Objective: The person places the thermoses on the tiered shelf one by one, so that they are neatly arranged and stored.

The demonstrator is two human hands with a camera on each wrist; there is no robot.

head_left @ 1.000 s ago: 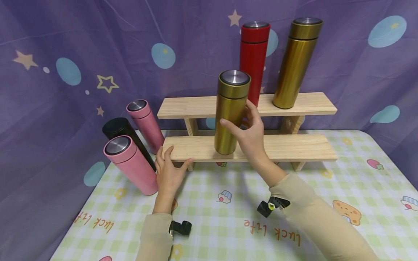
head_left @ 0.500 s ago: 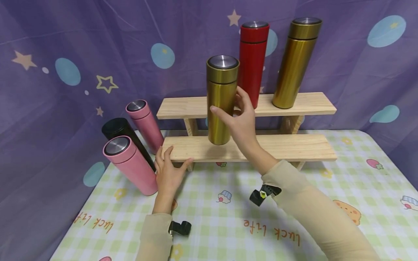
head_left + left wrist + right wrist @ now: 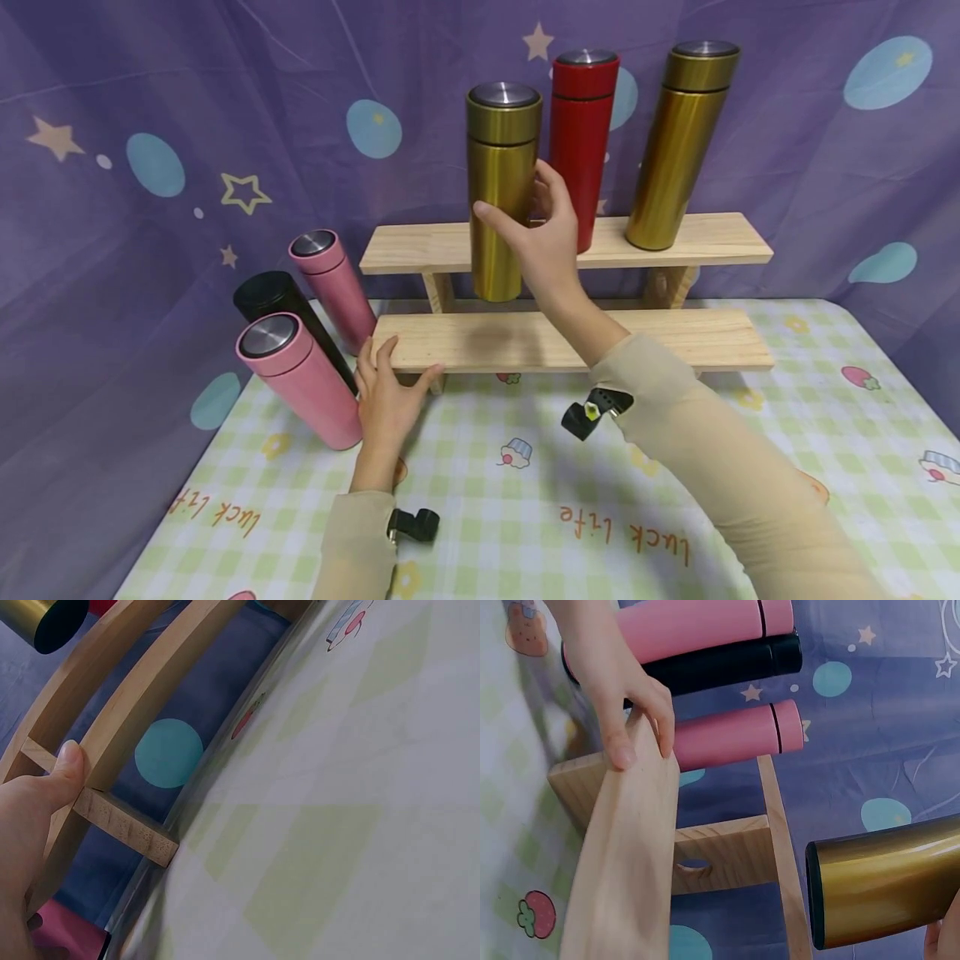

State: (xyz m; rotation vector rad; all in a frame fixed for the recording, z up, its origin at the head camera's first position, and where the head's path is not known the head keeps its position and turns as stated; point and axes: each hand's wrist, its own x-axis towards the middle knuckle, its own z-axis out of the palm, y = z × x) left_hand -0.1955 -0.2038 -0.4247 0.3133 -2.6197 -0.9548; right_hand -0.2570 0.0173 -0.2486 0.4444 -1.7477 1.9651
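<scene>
My right hand grips a gold thermos, thumb at its front and fingers round its right side. The thermos hangs upright above the lower board, in front of the upper one; its dark base shows in the right wrist view. My left hand holds the left end of the lower board of a two-tier wooden shelf. In the left wrist view the thumb presses on the board's edge. On the upper board stand a red thermos, partly hidden by my right hand, and another gold thermos.
Left of the shelf stand a light pink thermos, a black thermos behind it and a darker pink thermos. A green checked cloth covers the table. A purple curtain hangs behind.
My right hand has lifted the gold thermos from low over the lower board, up and slightly left, to upper-board height. My left hand has stayed still.
</scene>
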